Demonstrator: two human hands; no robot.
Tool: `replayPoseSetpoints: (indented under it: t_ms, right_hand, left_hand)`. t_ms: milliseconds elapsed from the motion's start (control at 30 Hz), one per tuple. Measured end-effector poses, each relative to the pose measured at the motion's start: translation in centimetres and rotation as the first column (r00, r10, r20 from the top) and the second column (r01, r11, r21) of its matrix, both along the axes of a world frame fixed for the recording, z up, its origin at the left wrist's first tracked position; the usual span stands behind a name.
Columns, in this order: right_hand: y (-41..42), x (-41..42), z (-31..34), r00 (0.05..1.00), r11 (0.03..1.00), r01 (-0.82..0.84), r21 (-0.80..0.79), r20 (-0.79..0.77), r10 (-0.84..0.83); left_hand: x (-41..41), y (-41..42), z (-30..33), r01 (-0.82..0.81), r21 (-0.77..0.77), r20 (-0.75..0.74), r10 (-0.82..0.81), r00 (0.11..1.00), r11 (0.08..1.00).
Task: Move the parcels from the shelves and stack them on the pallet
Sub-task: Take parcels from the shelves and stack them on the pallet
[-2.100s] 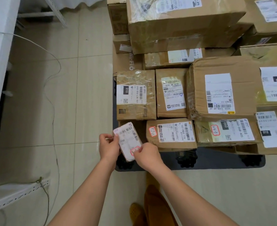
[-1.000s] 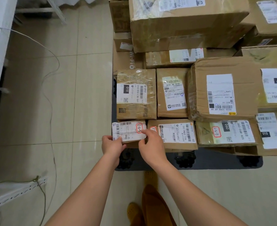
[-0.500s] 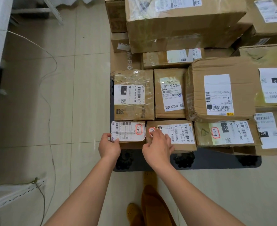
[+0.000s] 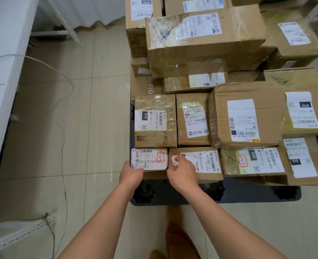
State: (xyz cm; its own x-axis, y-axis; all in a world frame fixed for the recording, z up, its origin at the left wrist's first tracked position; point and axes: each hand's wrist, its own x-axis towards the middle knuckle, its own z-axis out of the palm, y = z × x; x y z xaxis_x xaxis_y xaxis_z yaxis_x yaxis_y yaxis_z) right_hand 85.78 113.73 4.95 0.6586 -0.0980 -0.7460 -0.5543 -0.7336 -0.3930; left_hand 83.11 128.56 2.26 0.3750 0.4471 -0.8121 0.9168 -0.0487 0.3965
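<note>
Two hands were in view at the near left corner of the stack. The left hand [image 4: 132, 175] gripped the near left corner of the small white-labelled parcel [image 4: 149, 159], its fingertips curled out of sight beneath the edge. The right hand [image 4: 182, 172] lay on the brown parcel [image 4: 197, 163] just beside it, fingers loosely bent over the label and covering part of a red-bordered sticker; whether they pressed or merely rested could not be determined. The small parcel sat in the front row at the stack's left end, touching the brown parcel on its right and a taped box [image 4: 155, 120] behind it. The black pallet [image 4: 248, 193] showed only as a dark strip along its near edge, the rest being buried under cartons. Parcels at the right and top borders were cut off by the frame and blurred, and most label print was illegible. The floor [image 4: 61, 128] was of pale beige tiles. A white surface [image 4: 3, 62] ran down the left side, with a thin cable [image 4: 64, 101] trailing across the tiles and a perforated white metal strut [image 4: 18, 234] lying at lower left. Three red-bordered handwritten stickers were counted in the front row. One brown shoe [image 4: 180, 240] showed between the forearms.
</note>
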Motion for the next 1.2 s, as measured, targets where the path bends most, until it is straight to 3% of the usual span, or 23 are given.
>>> replayPoseSetpoints:
  t_ms: [233,500,733,1000,1200]
  right_hand:
    - [0.4,-0.1,3.9,0.999,0.998,0.020,0.054,0.026,-0.021]
    - [0.3,-0.9,11.1,0.990,0.996,0.007,0.088,0.141,-0.019]
    - [-1.9,-5.2,18.1,0.957,0.987,0.075,0.142,0.267,-0.111]
    - [-8.3,-13.8,26.5,0.876,0.961,0.196,0.194,0.407,-0.261]
    - [-18.5,-19.9,31.8,0.790,0.919,0.323,0.227,0.469,-0.394]
  left_hand:
    - [1.0,0.5,4.6,-0.020,-0.039,-0.008,0.020,1.000,0.999]
    - [0.4,0.5,12.2,0.048,-0.047,0.094,-0.044,0.995,0.998]
    - [-3.0,-1.7,19.7,0.131,-0.072,0.215,-0.113,0.970,0.989]
    - [-8.3,-8.0,28.9,0.367,-0.081,0.382,-0.311,0.870,0.927]
    - [-10.6,-17.8,34.0,0.544,-0.054,0.449,-0.467,0.762,0.837]
